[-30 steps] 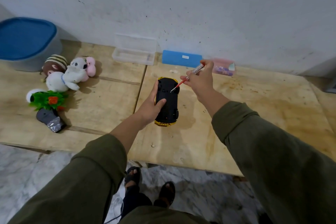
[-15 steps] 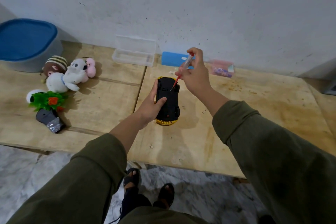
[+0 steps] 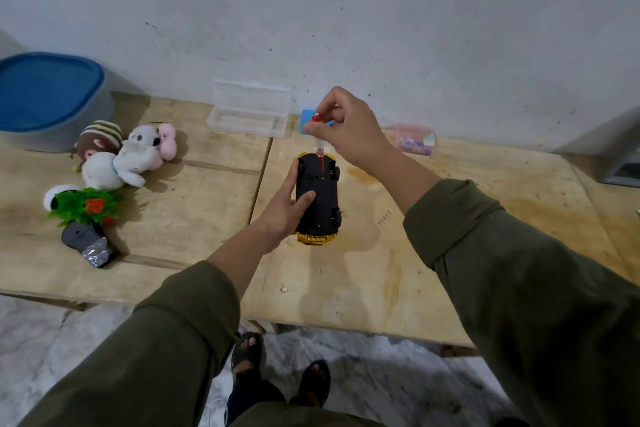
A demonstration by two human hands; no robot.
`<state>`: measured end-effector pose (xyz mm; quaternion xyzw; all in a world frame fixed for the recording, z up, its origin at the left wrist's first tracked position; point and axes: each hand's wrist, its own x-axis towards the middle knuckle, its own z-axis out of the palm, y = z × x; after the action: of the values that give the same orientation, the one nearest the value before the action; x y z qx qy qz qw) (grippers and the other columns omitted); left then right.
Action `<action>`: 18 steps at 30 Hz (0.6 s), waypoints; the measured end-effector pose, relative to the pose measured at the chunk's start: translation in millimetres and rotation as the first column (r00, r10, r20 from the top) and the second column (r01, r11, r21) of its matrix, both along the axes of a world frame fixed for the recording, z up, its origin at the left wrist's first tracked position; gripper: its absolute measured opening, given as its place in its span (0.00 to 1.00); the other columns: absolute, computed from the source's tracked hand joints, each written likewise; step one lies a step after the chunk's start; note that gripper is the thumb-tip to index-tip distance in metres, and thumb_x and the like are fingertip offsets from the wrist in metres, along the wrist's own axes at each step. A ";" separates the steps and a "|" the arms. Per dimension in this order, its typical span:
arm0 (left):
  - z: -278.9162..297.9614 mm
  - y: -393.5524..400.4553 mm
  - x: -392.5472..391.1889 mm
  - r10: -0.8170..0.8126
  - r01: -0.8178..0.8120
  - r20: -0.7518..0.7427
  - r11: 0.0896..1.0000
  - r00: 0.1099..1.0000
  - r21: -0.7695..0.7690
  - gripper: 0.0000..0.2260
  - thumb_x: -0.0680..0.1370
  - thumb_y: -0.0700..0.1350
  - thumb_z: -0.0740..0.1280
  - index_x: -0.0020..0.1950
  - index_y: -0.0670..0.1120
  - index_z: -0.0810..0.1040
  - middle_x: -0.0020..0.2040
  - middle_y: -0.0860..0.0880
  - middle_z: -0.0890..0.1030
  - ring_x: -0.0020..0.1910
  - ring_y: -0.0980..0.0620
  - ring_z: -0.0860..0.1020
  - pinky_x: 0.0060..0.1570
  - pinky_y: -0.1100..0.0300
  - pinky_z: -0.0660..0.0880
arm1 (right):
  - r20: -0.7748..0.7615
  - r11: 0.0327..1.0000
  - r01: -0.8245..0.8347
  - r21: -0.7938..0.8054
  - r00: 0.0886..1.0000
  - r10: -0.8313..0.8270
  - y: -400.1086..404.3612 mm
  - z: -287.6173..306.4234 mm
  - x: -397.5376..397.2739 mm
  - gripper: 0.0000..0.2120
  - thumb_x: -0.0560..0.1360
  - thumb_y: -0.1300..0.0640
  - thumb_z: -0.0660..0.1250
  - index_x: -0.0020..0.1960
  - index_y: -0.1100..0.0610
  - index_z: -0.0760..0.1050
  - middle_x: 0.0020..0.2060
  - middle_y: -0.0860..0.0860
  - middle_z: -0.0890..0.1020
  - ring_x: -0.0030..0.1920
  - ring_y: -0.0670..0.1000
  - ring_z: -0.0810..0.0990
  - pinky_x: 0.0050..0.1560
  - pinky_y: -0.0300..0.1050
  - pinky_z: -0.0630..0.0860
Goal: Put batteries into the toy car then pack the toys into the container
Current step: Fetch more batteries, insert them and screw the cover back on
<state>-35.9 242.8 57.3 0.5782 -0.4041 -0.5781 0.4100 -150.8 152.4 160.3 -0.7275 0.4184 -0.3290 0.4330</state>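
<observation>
A yellow toy car lies upside down on the wooden table, black underside up. My left hand grips its left side, thumb across the underside. My right hand pinches a small screwdriver with a clear handle and red shaft, held upright, its tip on the far end of the car's underside. Plush toys lie at the left, near a grey container with a blue lid. No batteries are visible.
A clear plastic case stands open by the wall. A blue box and a pink packet sit behind my right hand. A green plastic plant and a grey foil-tipped object lie at the left.
My right hand has swung the screwdriver from a slant to upright and brought its tip down onto the car's underside. My left hand keeps its grip on the car.
</observation>
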 end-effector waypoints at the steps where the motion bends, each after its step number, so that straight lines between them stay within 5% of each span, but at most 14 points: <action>1: 1.6 -1.2 0.1 -0.009 0.009 -0.016 1.000 1.000 -0.007 0.31 0.82 0.46 0.60 0.77 0.62 0.44 0.71 0.53 0.68 0.63 0.47 0.75 0.64 0.46 0.72 | 0.015 1.000 -0.015 0.011 1.000 0.015 0.9 2.5 -0.2 0.09 0.73 0.62 0.70 0.47 0.59 0.70 0.41 0.54 0.78 0.23 0.38 0.72 0.26 0.30 0.69; 5: 6.4 -3.0 1.8 -0.021 0.020 -0.056 0.999 0.998 -0.028 0.31 0.81 0.47 0.60 0.77 0.63 0.44 0.66 0.58 0.70 0.56 0.55 0.79 0.56 0.54 0.77 | 0.088 0.981 -0.143 0.133 0.987 0.133 2.5 10.3 -3.1 0.08 0.79 0.60 0.61 0.57 0.54 0.75 0.44 0.53 0.75 0.32 0.52 0.81 0.37 0.42 0.80; 9: 4.3 -2.8 6.5 0.021 -0.023 -0.094 1.000 0.995 -0.020 0.32 0.81 0.47 0.61 0.76 0.64 0.45 0.70 0.56 0.68 0.60 0.50 0.78 0.55 0.51 0.78 | 0.173 0.927 -0.273 0.256 0.957 0.234 2.6 15.2 -9.6 0.10 0.81 0.62 0.55 0.57 0.57 0.74 0.55 0.51 0.77 0.45 0.54 0.85 0.48 0.43 0.81; 15: 0.1 4.4 4.9 -0.013 0.011 -0.103 1.000 0.995 -0.019 0.32 0.80 0.48 0.62 0.76 0.65 0.46 0.68 0.56 0.71 0.59 0.51 0.78 0.54 0.54 0.78 | 0.136 0.970 -0.128 0.205 0.986 0.101 5.4 13.4 -6.6 0.06 0.75 0.63 0.68 0.48 0.59 0.71 0.43 0.52 0.78 0.33 0.53 0.85 0.35 0.43 0.81; 18: 0.6 4.3 5.8 0.008 -0.009 -0.103 1.000 0.995 -0.017 0.32 0.81 0.48 0.62 0.76 0.64 0.46 0.68 0.57 0.70 0.61 0.50 0.77 0.59 0.48 0.76 | 0.178 0.952 -0.162 0.258 0.977 0.118 5.6 15.2 -7.8 0.05 0.77 0.57 0.65 0.48 0.57 0.70 0.46 0.55 0.79 0.39 0.56 0.86 0.37 0.42 0.81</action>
<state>-30.1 247.1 57.9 0.5458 -0.3849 -0.6020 0.4377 -158.7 157.9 175.4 -0.6604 0.3704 -0.2944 0.5831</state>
